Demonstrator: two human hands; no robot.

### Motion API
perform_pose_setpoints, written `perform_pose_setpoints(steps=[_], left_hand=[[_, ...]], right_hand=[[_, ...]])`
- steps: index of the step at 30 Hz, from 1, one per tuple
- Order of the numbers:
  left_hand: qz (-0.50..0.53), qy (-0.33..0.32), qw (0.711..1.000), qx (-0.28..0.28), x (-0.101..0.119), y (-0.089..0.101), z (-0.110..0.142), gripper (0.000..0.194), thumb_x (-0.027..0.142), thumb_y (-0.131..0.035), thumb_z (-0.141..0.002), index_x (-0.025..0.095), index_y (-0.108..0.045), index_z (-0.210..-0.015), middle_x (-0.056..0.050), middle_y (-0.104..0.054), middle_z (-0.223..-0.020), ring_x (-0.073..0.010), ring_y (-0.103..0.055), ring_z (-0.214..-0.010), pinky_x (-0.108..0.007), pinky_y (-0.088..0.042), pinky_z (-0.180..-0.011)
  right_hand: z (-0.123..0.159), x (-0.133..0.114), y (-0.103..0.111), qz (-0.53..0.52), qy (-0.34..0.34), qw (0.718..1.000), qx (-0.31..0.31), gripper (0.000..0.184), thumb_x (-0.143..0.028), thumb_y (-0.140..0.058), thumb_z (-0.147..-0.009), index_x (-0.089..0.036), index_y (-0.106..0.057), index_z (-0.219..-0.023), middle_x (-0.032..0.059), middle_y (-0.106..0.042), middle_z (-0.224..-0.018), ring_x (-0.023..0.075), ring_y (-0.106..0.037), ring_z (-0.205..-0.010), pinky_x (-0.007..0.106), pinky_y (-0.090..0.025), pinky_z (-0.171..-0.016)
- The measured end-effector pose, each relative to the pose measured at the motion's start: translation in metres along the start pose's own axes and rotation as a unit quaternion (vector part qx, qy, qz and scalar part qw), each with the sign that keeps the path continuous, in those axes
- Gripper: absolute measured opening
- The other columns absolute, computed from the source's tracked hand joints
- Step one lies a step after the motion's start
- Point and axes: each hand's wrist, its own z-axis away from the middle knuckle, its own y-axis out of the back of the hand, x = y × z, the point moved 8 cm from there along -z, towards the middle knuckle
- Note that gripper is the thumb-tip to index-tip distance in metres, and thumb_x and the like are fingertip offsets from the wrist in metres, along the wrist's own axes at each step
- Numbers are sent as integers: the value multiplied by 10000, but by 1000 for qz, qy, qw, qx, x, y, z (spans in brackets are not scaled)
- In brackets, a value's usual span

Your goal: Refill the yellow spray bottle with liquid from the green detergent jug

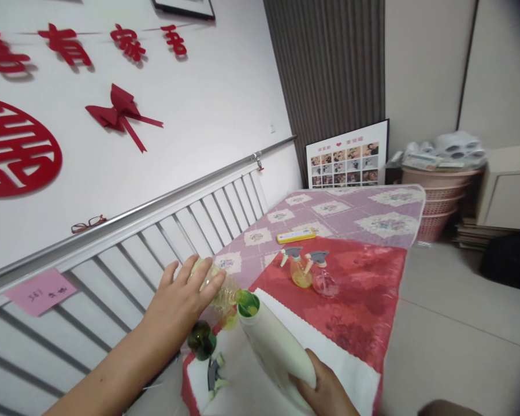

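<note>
My left hand (179, 300) is closed around a clear plastic bottle (223, 292) of yellowish liquid, tipped on its side with its mouth toward a green funnel (248, 303). The funnel sits in the mouth of a large white bottle (273, 346), which my right hand (325, 390) grips near its base, tilted toward the clear bottle. A green round cap (201, 340) and a grey spray head (214, 375) lie on the white cloth (355, 370) just below my left hand.
Two small spray bottles (301, 270), one yellow and one clear, stand on the red cloth (364, 289) of the table. A yellow flat case (295, 235) lies farther back. White railing runs along the left. Pink baskets (437, 199) and a photo frame (347, 156) stand beyond the table.
</note>
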Motion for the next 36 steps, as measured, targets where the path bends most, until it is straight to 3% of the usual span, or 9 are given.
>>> perform_pose_setpoints(steps=[8,15,20,24,28,30,32,34,36], left_hand=[[7,-51,999,-4,16,17,-16,485,115,-433,-853,311,-411,-1296,-81,-458,-1388,-335,-386,-1295,-580,-305,-1002],[30,-43,999,-3,17,20,-15,553,114,-511,-805,302,-395,-1312,-91,-441,-1403,-349,-360,-1314,-586,-271,-1031],[54,23,998,-14,6,4,0,570,64,-475,-803,283,-389,-1322,-113,-456,-1384,-353,-405,-1274,-584,-303,-1002],[190,115,975,-29,-3,-31,28,643,134,-577,-754,278,-358,-1341,-112,-475,-1354,-314,-461,-1214,-560,-324,-1008],[377,249,891,41,-1,-74,75,668,242,-609,-737,225,-325,-1342,-128,-463,-1338,-292,-422,-1255,-523,-357,-1021],[462,348,812,80,7,-104,108,716,290,-616,-732,206,-281,-1359,-138,-441,-1352,-286,-410,-1278,-487,-373,-1037],[538,443,711,100,27,-140,141,732,353,-611,-744,209,-254,-1367,-135,-448,-1355,-277,-453,-1256,-445,-420,-1010],[601,499,613,121,56,-172,168,760,414,-606,-749,200,-217,-1366,-143,-491,-1313,-269,-512,-1207,-425,-452,-986],[637,532,538,144,87,-196,189,765,434,-584,-769,178,-180,-1367,-171,-470,-1329,-271,-500,-1228,-410,-452,-994]], right_hand=[[1,-1,0,8,-7,1000,0,123,-247,-539,-695,-232,-598,-802,-7,-687,-703,195,-654,-662,251,-501,-618],[1,-1,1,14,1,1000,8,100,-273,-539,-711,-225,-592,-781,-11,-682,-690,192,-646,-646,254,-504,-603],[1,-2,0,30,0,1000,-6,122,-300,-516,-751,-217,-584,-809,1,-679,-716,191,-650,-682,253,-508,-635],[0,-1,1,50,-23,998,-9,188,-358,-521,-751,-207,-598,-832,22,-709,-756,215,-665,-721,273,-516,-646],[1,1,2,56,-40,998,-5,230,-388,-539,-748,-207,-609,-872,24,-727,-791,221,-669,-739,287,-525,-663],[1,1,3,64,-45,997,-1,255,-418,-540,-750,-211,-606,-883,25,-731,-804,226,-673,-753,288,-529,-670],[1,2,4,75,-50,996,3,282,-454,-536,-747,-210,-601,-871,32,-731,-791,235,-678,-748,288,-532,-658],[1,4,5,85,-56,995,6,304,-480,-529,-744,-210,-598,-865,39,-732,-778,245,-681,-751,290,-534,-651],[3,7,4,100,-64,993,3,326,-497,-528,-744,-212,-593,-889,44,-734,-790,248,-682,-760,292,-535,-652]])
